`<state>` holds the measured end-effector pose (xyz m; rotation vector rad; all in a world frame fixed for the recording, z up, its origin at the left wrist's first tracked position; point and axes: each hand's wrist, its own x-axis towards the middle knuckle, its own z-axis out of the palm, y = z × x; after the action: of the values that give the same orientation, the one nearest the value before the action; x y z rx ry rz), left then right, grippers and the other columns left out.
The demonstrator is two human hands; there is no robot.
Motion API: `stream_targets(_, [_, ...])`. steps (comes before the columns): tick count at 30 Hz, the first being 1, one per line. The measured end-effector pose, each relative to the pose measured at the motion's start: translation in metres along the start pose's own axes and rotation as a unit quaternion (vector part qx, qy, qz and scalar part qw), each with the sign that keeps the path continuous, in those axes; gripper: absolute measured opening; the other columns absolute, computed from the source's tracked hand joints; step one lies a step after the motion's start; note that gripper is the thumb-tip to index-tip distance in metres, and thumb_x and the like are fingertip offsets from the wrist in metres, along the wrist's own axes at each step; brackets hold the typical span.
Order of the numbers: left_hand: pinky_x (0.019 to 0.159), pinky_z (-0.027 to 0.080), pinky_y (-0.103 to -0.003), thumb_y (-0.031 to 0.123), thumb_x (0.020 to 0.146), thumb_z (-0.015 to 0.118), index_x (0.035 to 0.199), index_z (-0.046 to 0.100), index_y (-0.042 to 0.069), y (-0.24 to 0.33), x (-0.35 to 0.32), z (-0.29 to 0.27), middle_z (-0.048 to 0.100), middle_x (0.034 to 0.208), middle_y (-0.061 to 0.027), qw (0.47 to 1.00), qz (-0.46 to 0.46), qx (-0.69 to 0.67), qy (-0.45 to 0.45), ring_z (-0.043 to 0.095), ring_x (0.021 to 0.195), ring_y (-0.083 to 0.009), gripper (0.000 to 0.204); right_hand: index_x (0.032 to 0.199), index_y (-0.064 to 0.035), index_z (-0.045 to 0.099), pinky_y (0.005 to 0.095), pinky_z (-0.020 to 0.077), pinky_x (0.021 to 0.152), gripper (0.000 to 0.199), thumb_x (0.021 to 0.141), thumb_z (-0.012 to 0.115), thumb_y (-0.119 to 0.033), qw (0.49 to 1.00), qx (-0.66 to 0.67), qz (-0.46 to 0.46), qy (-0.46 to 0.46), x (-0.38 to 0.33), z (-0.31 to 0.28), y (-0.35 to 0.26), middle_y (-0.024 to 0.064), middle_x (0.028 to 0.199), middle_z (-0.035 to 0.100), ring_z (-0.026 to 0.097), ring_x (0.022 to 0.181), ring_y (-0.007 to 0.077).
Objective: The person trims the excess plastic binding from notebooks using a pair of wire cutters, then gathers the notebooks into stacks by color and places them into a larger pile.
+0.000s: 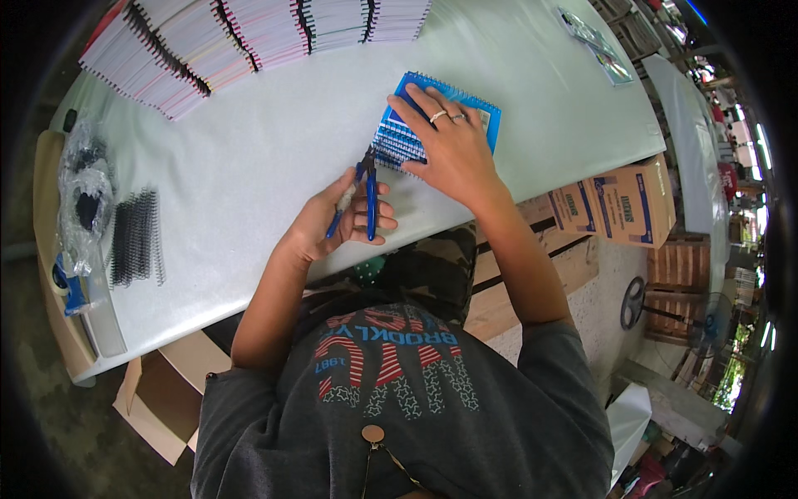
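Observation:
A small stack of spiral notebooks with blue covers (pixel 494 126) lies at the middle of the table, the wire coil of the top one along its far edge. My right hand (pixel 453 150) rests flat on the stack, fingers spread, two rings on it. In my left hand (pixel 337 218) is a pair of pliers (pixel 371 204) with blue handles; the handles stand apart, and the fingers curl loosely behind them. The pliers' jaws touch or nearly touch the near left corner of the stack, by the coil ends. Whether they grip a wire is too small to tell.
Tall rows of bound notebooks (pixel 241 37) stand at the far left. Black wire coils (pixel 137 241) lie at the left, beside a clear plastic bag (pixel 83 195) and a blue tape dispenser (pixel 73 287). Cardboard boxes (pixel 628 204) are at the right, below the table (pixel 249 158).

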<state>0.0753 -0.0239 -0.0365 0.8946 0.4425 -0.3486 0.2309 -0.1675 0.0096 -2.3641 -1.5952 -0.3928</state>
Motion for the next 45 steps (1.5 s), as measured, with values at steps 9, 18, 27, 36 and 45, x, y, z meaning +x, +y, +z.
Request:
stream_targets(9, [0.068, 0.048, -0.042, 0.05, 0.095, 0.024, 0.108, 0.052, 0.002, 0.0, 0.006, -0.008, 0.06, 0.088, -0.012, 0.984, -0.008, 0.172, 0.037, 0.061, 0.083, -0.0278, 0.057, 0.131, -0.0194, 0.041, 0.0449, 0.0341, 0.094, 0.082, 0.059, 0.08, -0.022, 1.0, 0.013, 0.008, -0.013, 0.0, 0.001, 0.0, 0.0082, 0.134, 0.042, 0.044, 0.12, 0.0273])
stream_targets(18, [0.071, 0.052, -0.04, 0.05, 0.095, 0.021, 0.114, 0.05, 0.001, 0.005, 0.006, -0.001, 0.057, 0.085, -0.0105, 0.983, -0.065, -0.167, -0.04, 0.06, 0.077, -0.025, 0.06, 0.128, -0.0137, 0.042, 0.0474, 0.0355, 0.094, 0.082, 0.056, 0.081, -0.018, 0.999, -0.031, 0.025, 0.008, 0.001, 0.007, -0.01, 0.0132, 0.129, 0.044, 0.044, 0.118, 0.0304])
stream_targets(27, [0.06, 0.046, -0.044, 0.047, 0.096, 0.024, 0.105, 0.052, 0.0, 0.019, 0.003, 0.005, 0.055, 0.082, -0.0114, 0.986, -0.066, 0.135, 0.065, 0.058, 0.077, -0.0259, 0.055, 0.127, -0.0121, 0.042, 0.0481, 0.0347, 0.095, 0.08, 0.056, 0.08, -0.017, 0.999, -0.029, 0.035, 0.01, 0.003, 0.01, -0.013, 0.0136, 0.128, 0.044, 0.044, 0.118, 0.0314])
stream_targets(36, [0.077, 0.051, -0.051, 0.049, 0.095, 0.02, 0.118, 0.048, -0.002, 0.003, 0.014, -0.019, 0.059, 0.094, -0.0165, 0.975, -0.076, -0.178, -0.11, 0.061, 0.09, -0.0308, 0.063, 0.133, -0.0149, 0.038, 0.0468, 0.0358, 0.095, 0.089, 0.055, 0.082, -0.022, 0.996, -0.077, 0.047, 0.002, 0.002, 0.016, -0.012, 0.0111, 0.132, 0.043, 0.042, 0.121, 0.0291])
stream_targets(45, [0.059, 0.054, -0.042, 0.048, 0.095, 0.027, 0.111, 0.05, -0.003, 0.02, 0.008, -0.018, 0.051, 0.078, -0.0084, 0.957, -0.122, -0.242, -0.107, 0.053, 0.065, -0.0195, 0.057, 0.126, -0.0098, 0.043, 0.049, 0.0343, 0.094, 0.071, 0.061, 0.072, -0.008, 0.997, -0.057, 0.03, 0.044, 0.0, 0.021, -0.008, 0.0154, 0.126, 0.046, 0.045, 0.117, 0.0326])
